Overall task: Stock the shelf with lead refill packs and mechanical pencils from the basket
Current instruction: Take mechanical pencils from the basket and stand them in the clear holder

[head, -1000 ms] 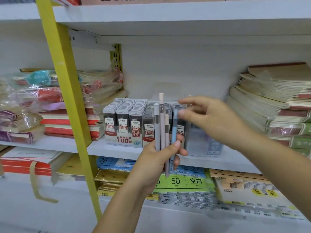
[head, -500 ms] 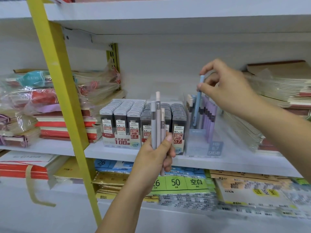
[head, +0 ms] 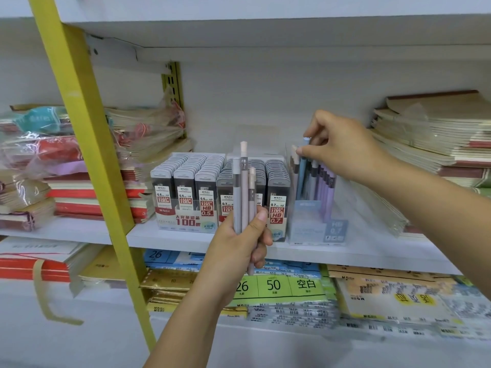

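Observation:
My left hand grips three mechanical pencils upright, grey and pale pink, in front of the shelf. My right hand pinches the top of a blue mechanical pencil, which stands in the clear display box among purple and grey pencils. Left of that box stand two trays of lead refill packs, marked 0.5 and 0.7, on the white middle shelf. The basket is out of view.
A slanted yellow post crosses the left side. Wrapped notebook stacks lie left of it, and more notebooks are piled at the right. The lower shelf holds paper packs with green labels.
My right hand took the blue pencil from the bunch in my left hand, carried it right and lowered it into the display box. My left hand stayed about where it was.

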The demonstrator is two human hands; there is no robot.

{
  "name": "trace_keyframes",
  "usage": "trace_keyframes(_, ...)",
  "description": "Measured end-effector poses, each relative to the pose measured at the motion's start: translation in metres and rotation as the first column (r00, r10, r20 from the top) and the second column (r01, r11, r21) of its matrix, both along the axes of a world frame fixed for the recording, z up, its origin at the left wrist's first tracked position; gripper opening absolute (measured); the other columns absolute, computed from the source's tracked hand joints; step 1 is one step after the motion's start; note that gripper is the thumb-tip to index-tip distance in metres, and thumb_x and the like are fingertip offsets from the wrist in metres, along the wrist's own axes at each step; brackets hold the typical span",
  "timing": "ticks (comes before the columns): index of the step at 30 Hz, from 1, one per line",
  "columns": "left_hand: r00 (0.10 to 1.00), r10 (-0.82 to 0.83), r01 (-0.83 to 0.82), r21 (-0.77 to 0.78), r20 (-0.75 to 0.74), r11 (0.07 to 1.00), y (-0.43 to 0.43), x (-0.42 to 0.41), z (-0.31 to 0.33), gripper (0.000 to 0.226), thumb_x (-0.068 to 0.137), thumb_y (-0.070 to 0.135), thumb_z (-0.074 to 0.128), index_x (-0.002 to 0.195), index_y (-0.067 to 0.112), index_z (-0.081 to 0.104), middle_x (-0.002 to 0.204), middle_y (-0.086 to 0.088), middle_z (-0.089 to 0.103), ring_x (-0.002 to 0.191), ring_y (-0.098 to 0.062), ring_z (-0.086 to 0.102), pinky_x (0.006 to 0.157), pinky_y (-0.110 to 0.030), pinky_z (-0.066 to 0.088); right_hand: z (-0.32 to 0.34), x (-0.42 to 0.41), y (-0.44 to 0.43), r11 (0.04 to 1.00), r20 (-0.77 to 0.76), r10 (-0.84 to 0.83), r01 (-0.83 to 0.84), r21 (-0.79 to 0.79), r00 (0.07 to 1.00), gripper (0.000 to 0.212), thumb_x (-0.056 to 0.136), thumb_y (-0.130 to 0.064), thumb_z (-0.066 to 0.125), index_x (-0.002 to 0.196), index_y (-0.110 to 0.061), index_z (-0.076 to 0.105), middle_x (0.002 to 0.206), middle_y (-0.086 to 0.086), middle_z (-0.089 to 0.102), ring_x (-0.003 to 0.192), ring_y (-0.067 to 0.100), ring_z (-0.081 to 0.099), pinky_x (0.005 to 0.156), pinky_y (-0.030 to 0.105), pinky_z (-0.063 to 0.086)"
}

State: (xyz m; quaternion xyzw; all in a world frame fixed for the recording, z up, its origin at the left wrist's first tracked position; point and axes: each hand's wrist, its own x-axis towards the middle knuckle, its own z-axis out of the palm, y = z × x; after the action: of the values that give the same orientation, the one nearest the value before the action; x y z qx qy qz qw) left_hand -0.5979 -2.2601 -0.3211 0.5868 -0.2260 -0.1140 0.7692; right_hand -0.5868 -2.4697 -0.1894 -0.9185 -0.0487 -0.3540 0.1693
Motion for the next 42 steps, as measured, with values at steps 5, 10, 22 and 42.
trace_keyframes(5,1.000,0.011,-0.011,0.020,0.003,1.000,0.000,-0.001,0.000,0.032,0.082,0.051,0.065,0.098,0.023,0.062,0.071,0.000,0.064,0.045,-0.010,0.043,0.046,-0.026,0.041,0.001,0.001,-0.001,0.999,-0.047,-0.050,0.050,-0.004,0.998,0.019,0.082,-0.033,0.074,0.077,-0.023,0.059,0.072,-0.008,0.064,0.084,0.017,0.057,0.060,0.028,0.031)
trace_keyframes(10,1.000,0.015,-0.015,0.035,0.005,0.999,0.000,-0.004,0.003,0.048,0.077,0.054,0.065,0.113,0.022,0.064,0.079,0.000,0.073,0.049,-0.010,0.052,0.049,-0.027,0.045,0.007,0.005,-0.005,0.963,-0.211,-0.233,0.195,-0.186,0.949,0.022,0.095,-0.041,0.054,0.089,-0.025,0.067,0.097,0.006,0.057,0.114,0.030,0.040,0.080,0.030,0.028)
trace_keyframes(22,0.996,-0.084,0.083,0.015,0.023,0.996,0.000,-0.016,0.011,0.023,0.081,0.049,0.067,0.099,0.038,0.075,0.090,-0.005,0.077,0.055,-0.010,0.060,0.054,-0.021,0.050,-0.021,-0.068,0.054,0.912,-0.153,0.348,-0.296,0.284,0.925,0.028,0.088,-0.030,0.064,0.115,-0.037,0.059,0.081,-0.015,0.072,0.075,-0.009,0.063,0.068,0.003,0.044)
trace_keyframes(42,0.999,-0.008,0.009,0.006,-0.052,1.000,-0.005,-0.012,0.007,0.069,0.070,0.060,0.069,0.118,0.012,0.059,0.064,0.007,0.052,0.047,-0.009,0.036,0.045,-0.023,0.034,-0.008,-0.035,0.009,0.986,0.086,0.144,-0.150,0.074,0.986,0.020,0.089,-0.019,0.066,0.101,-0.033,0.057,0.078,-0.017,0.062,0.092,0.009,0.050,0.072,0.020,0.034)
